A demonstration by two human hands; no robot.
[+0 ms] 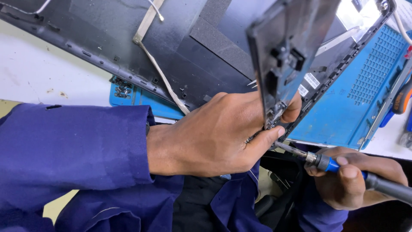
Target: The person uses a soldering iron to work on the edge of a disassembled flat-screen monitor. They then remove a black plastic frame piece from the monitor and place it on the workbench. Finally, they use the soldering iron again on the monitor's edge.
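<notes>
Left fingers: the left hand (pixel 223 133) is closed in a pinch on the lower corner of a dark grey, flat plastic laptop panel (pixel 292 47) that stands tilted on edge; the thumb lies on the panel's right face, the forefinger curls under the corner.
Right fingers: the right hand (pixel 356 178) is wrapped tight around a blue-collared, black-handled screwdriver (pixel 339 166), forefinger and thumb on the blue collar.
Screwdriver tip: the thin metal shaft runs up and left to the panel corner just beside the left forefinger; the very tip is hidden there.
Panel: held up over the near edge of the worktop, its inner face showing black clips and ribs.
Labels: two small white rectangular stickers (pixel 312 80) with dark bar markings sit on the dark part behind the panel, near the blue mat; too small to make out.
Black lid shell: a broad black laptop cover (pixel 128 38) lies flat toward the far left of the worktop, with a pale flat ribbon cable (pixel 161 73) crossing it.
Blue mat: a blue rectangular gridded work mat (pixel 365 99) lies at the right of the white worktop (pixel 38 73), partly covered by the laptop parts.
Sleeve: a dark blue cloth sleeve (pixel 73 150) covers the left forearm.
Cut off: an orange-and-black tool handle (pixel 403 99) at the right edge; the screwdriver's handle end leaves the picture.
</notes>
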